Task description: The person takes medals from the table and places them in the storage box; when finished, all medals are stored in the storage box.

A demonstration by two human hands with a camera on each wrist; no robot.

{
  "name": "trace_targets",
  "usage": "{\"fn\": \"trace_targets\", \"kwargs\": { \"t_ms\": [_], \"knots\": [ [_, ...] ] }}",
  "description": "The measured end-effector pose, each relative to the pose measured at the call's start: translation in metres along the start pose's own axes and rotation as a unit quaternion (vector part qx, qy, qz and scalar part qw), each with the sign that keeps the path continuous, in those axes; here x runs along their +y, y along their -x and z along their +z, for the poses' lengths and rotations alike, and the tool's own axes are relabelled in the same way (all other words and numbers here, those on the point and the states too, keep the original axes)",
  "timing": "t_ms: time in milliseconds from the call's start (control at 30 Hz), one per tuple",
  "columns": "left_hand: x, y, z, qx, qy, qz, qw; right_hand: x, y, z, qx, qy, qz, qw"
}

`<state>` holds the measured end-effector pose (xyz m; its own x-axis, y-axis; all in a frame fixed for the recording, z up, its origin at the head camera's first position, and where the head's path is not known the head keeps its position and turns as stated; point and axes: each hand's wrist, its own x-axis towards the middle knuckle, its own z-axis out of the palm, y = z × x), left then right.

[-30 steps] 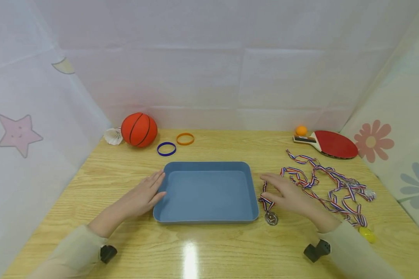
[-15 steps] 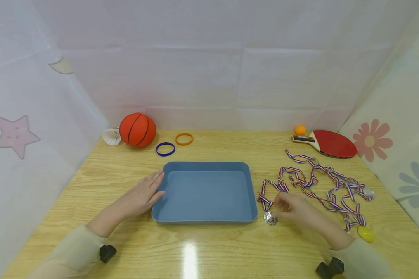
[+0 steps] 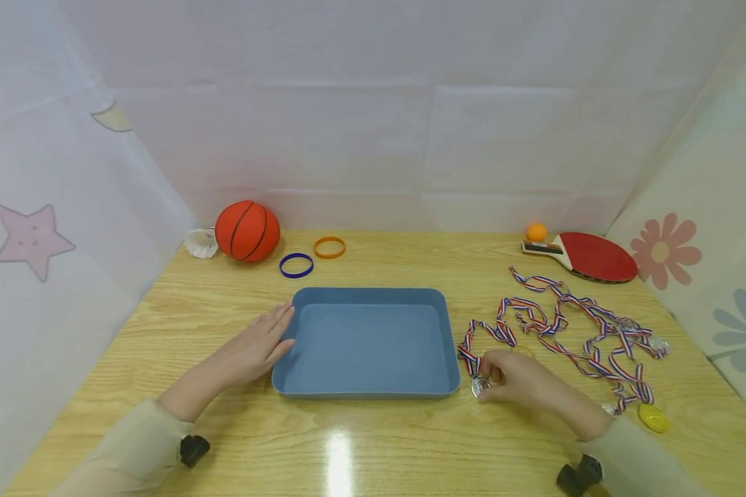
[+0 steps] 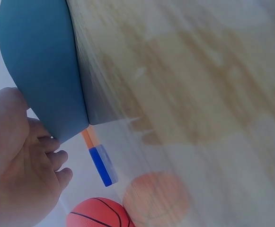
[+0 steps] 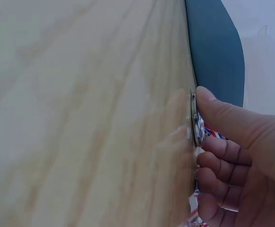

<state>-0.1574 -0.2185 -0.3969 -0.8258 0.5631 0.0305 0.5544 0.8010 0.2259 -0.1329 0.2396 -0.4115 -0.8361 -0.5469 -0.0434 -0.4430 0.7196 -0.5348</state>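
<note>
A blue rectangular tray (image 3: 367, 395) lies in the middle of the wooden table. My left hand (image 3: 255, 352) rests with straight fingers on its left rim, the thumb reaching over the inside; the left wrist view shows this hand (image 4: 28, 165) against the tray's wall (image 4: 49, 66). Just right of the tray is a silver medal (image 3: 480, 388) on a red, white and blue ribbon (image 3: 470, 364). My right hand (image 3: 522, 383) pinches it by its edges. In the right wrist view the medal (image 5: 199, 120) is low at the table surface, between thumb and forefinger.
More medal ribbons (image 3: 587, 304) lie tangled to the right, with a gold medal (image 3: 653, 417) near them. A table tennis bat (image 3: 599, 257) and orange ball (image 3: 537, 232) are behind. A basketball (image 3: 247, 231), shuttlecock (image 3: 201, 243), blue wristband (image 3: 296, 275) and orange wristband (image 3: 329, 255) stand back left.
My right hand has come down and toward me from above the ribbon to the silver medal, and its fingers have closed on the medal's edges. The left hand has stayed on the tray rim.
</note>
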Motion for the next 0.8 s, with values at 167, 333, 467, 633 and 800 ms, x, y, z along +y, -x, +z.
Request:
{"fn": "trace_targets", "kwargs": {
  "t_ms": [167,333,467,633,800],
  "knots": [
    [-0.001,0.000,0.001,0.000,-0.003,0.002,1.0000,0.002,0.000,-0.001,-0.022,-0.048,-0.003,0.999],
    [-0.002,0.000,0.002,0.003,-0.003,0.005,1.0000,0.005,0.002,-0.003,-0.021,-0.127,0.003,0.992],
    [-0.002,0.000,0.003,0.004,-0.002,0.005,1.0000,0.007,0.001,-0.009,0.001,-0.208,0.003,0.978],
    [-0.002,0.000,0.003,0.005,0.000,0.002,1.0000,0.002,0.003,-0.027,0.063,-0.290,0.014,0.955],
    [-0.002,0.000,0.002,0.006,0.001,0.003,1.0000,-0.002,0.006,-0.045,0.114,-0.323,0.050,0.938]
  ]
}}
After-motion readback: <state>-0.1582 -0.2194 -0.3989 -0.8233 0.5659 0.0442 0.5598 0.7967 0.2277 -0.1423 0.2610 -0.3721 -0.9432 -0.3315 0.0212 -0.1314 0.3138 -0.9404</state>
